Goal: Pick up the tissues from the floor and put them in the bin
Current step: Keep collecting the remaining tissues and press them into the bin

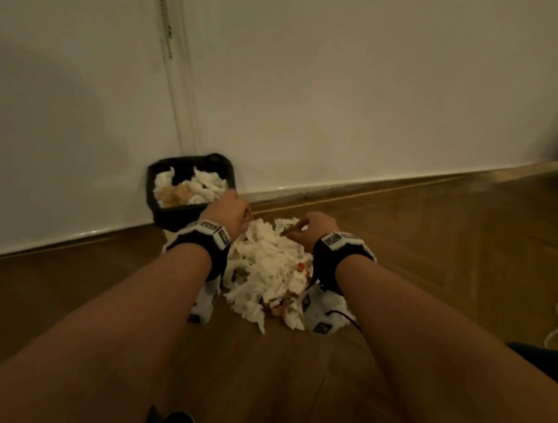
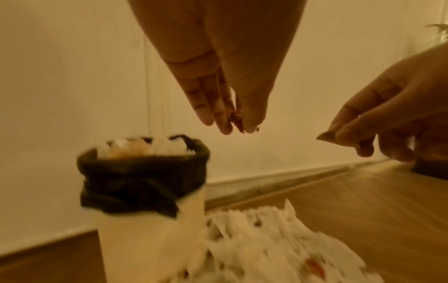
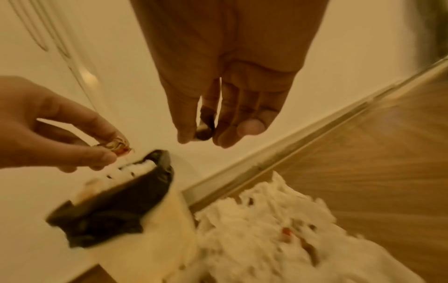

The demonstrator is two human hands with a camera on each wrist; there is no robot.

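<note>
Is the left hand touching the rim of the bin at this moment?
Apart. The left wrist view shows wall between the left hand, pinching a small scrap, and the bin rim below.

floor [image 1: 437, 262] is wood, herringbone planks with visible grain and a soft satin sheen. the tissues [image 1: 264, 271] look like thin crumpled paper, matt and ragged at the edges, with some reddish and brown stains. the bin [image 2: 150, 239] is smooth pale plastic (could be painted, can't tell), lined with a black bag [image 2: 135, 183] of thin, wrinkly, slightly shiny film. wall [image 1: 353, 81] is smooth and painted, faintly glossy low down where it catches the light. wrist bands [image 1: 205, 248] are black cloth with hard white plastic blocks on them.
</note>
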